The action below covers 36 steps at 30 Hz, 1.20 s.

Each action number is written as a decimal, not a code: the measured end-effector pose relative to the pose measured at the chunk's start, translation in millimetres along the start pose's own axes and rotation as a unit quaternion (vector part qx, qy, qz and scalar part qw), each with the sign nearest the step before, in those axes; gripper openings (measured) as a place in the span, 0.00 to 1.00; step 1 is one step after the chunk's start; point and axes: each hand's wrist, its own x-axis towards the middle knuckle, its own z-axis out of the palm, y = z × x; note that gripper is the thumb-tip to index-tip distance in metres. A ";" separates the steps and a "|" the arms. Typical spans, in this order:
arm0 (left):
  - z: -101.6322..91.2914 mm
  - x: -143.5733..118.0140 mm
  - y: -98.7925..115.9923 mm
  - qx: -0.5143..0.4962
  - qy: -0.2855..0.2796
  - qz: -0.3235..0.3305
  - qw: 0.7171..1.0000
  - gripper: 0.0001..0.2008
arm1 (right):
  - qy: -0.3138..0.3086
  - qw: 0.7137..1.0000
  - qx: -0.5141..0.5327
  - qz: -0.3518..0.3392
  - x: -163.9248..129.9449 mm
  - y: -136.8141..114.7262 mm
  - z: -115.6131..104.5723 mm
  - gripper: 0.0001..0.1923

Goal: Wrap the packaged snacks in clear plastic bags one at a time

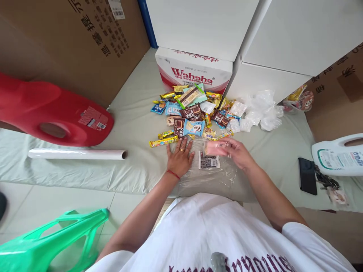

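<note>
Nearest the person, clear film (211, 180) lies on the surface (138, 162), with a dark-patterned packet (209, 163) on it between the hands. The left hand (180, 158) rests palm down, fingers spread, just left of that packet. The right hand (239, 153) pinches the right end of a pink packet (215, 148), held above the patterned one. Beyond both hands spreads the snack pile (194, 127), backed by a Wahaha box (195, 71).
</note>
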 end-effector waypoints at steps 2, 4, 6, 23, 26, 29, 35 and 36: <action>0.3 0.0 0.0 0.002 0.003 0.003 1.000 0.30 | -0.028 0.997 -0.075 0.010 -11.0 6.0 20.9 0.24; 0.6 0.0 0.2 0.004 0.005 0.003 1.000 0.30 | 0.010 0.974 -0.227 -0.018 -17.9 8.0 32.6 0.24; 1.2 -0.1 0.2 0.006 0.005 0.001 1.000 0.30 | 0.058 0.922 -0.371 -0.092 -22.7 4.4 36.4 0.24; 0.5 -0.3 1.6 0.006 0.007 -0.005 1.000 0.30 | -0.184 0.791 -0.552 -0.187 -18.1 -7.7 36.9 0.35; 1.4 -0.5 1.3 0.000 0.012 -0.010 1.000 0.29 | -0.177 0.784 -0.560 -0.200 -19.0 -5.6 40.8 0.33; 1.8 -0.6 1.0 -0.009 0.014 -0.011 1.000 0.29 | -0.177 0.791 -0.547 -0.208 -18.8 -0.7 32.5 0.33; 1.6 -0.5 0.5 -0.022 0.012 -0.009 1.000 0.29 | -0.143 0.823 -0.505 -0.216 -15.9 0.8 3.9 0.31; 1.3 -0.6 0.6 -0.022 0.013 -0.009 1.000 0.29 | -0.135 0.827 -0.498 -0.223 -14.0 -1.4 4.9 0.31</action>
